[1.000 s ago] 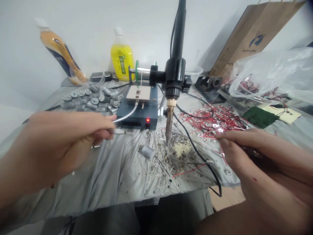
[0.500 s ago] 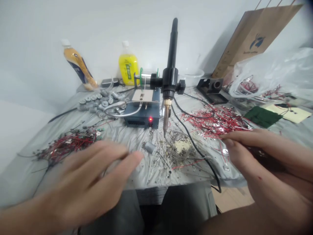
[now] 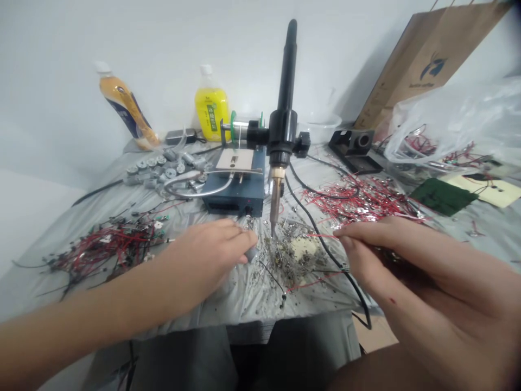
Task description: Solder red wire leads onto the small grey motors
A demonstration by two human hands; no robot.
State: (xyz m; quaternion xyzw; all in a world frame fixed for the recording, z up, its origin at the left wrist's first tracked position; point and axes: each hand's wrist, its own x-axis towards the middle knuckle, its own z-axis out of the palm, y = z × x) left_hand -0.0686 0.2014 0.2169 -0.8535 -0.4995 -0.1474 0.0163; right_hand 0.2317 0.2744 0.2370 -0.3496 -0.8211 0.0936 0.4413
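Note:
My left hand (image 3: 207, 252) is closed around a small grey motor (image 3: 252, 253) lying low on the covered table; the fingers hide most of it. Between thumb and forefinger of my right hand (image 3: 411, 266) is a thin red wire (image 3: 319, 235), its free end pointing left toward the iron. A soldering iron (image 3: 275, 203) hangs tip down between both hands, clamped in a black holder. Beneath its tip lies a patch of solder scraps (image 3: 285, 260). A black and red lead (image 3: 280, 288) runs along the table below.
Behind stand a blue solder feeder (image 3: 234, 200), a yellow bottle (image 3: 212, 111) and an orange bottle (image 3: 128, 111). Grey motors (image 3: 166, 168) pile up at back left. Heaps of wires lie left (image 3: 118, 247) and right (image 3: 362, 198). A black cable (image 3: 313, 222) crosses the table.
My left hand has moved right and closed on the grey motor. My right hand has come left with the red wire. The feeder's red light is no longer bright.

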